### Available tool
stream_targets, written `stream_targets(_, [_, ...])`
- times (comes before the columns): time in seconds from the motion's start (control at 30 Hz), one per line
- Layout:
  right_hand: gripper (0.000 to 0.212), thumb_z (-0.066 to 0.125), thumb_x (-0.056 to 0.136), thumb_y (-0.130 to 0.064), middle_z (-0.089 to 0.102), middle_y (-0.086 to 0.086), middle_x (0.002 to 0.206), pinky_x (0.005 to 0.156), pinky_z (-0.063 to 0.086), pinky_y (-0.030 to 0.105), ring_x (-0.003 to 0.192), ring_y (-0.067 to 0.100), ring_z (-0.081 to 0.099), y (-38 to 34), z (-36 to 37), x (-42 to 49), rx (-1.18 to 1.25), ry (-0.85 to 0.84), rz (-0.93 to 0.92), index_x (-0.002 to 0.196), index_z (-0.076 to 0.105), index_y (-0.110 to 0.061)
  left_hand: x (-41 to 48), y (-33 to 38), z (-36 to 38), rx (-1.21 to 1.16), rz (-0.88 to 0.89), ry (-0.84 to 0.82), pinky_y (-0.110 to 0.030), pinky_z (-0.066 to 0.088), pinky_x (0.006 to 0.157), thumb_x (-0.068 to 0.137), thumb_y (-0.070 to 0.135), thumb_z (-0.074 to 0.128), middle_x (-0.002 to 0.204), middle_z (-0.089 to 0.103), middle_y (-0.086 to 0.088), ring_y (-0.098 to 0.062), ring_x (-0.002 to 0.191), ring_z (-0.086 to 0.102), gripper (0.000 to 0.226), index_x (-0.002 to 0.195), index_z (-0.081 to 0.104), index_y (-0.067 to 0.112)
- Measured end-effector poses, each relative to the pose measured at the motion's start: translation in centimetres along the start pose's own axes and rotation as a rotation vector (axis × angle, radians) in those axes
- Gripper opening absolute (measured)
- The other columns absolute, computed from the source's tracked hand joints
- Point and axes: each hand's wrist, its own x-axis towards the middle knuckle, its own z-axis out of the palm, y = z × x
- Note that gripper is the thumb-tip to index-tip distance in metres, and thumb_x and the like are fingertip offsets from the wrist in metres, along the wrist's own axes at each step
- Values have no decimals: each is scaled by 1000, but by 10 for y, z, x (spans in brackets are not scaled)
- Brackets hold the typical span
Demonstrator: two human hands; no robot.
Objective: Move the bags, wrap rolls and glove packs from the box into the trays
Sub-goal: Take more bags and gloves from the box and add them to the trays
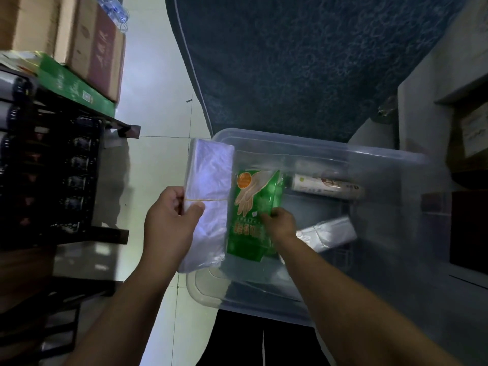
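My left hand [170, 220] grips a bundle of clear plastic bags [208, 180] bound by a thin rubber band, held over the left rim of the clear plastic box [396, 165]. My right hand [281, 224] pinches a green glove pack [254, 207] printed with a hand, lifted upright just inside the box's left side. Inside the box lie a white wrap roll [327, 184] and, nearer me, another bundle of clear bags [327, 232].
Dark shelving with black trays [66, 180] stands at the left. Cardboard cartons [87, 46] and a green box [76, 85] rest on top of it. A blue patterned mat [303, 62] lies beyond the box, on a pale tiled floor [155, 101].
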Motion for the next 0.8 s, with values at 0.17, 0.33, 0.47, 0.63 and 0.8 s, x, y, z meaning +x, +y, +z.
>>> stream_targets(0.17, [31, 59, 82, -2, 66, 22, 112, 87, 46, 34, 102, 34, 61, 38, -33, -8, -166, 78, -78, 113, 62, 0, -9, 7, 12, 41, 8, -36, -31, 50, 66, 75, 23, 66, 76, 67, 1, -19, 73, 64, 13, 82, 57, 27])
stream_targets(0.33, [36, 52, 79, 2, 60, 19, 117, 90, 41, 36, 109, 35, 54, 83, -86, 2, -680, 110, -284, 112, 63, -5, -15, 14, 28, 59, 12, -68, -28, 48, 63, 76, 21, 67, 72, 67, 6, -12, 69, 63, 16, 78, 56, 31])
stream_targets(0.47, [49, 55, 79, 0, 52, 18, 131, 101, 37, 35, 117, 32, 50, 93, -100, 32, -882, -7, -500, 127, 51, -6, -22, 14, 52, 97, 35, -97, -24, 45, 57, 76, 21, 68, 69, 66, 12, -4, 62, 59, 18, 75, 56, 34])
stream_targets(0.63, [46, 62, 78, -16, 48, 11, 126, 94, 34, 38, 114, 30, 44, 99, -107, 47, -1294, -73, -537, 122, 47, -15, -29, 20, 76, 96, 14, -115, -31, 48, 63, 76, 19, 68, 70, 67, 4, -14, 67, 63, 15, 74, 57, 28])
stream_targets(0.8, [30, 44, 88, -15, 50, 15, 123, 91, 35, 38, 114, 29, 45, 95, -118, 35, -1325, -128, -592, 117, 52, -11, -39, 39, 85, 101, 2, -121, -24, 45, 56, 75, 21, 68, 68, 66, 5, -8, 60, 59, 14, 74, 56, 28])
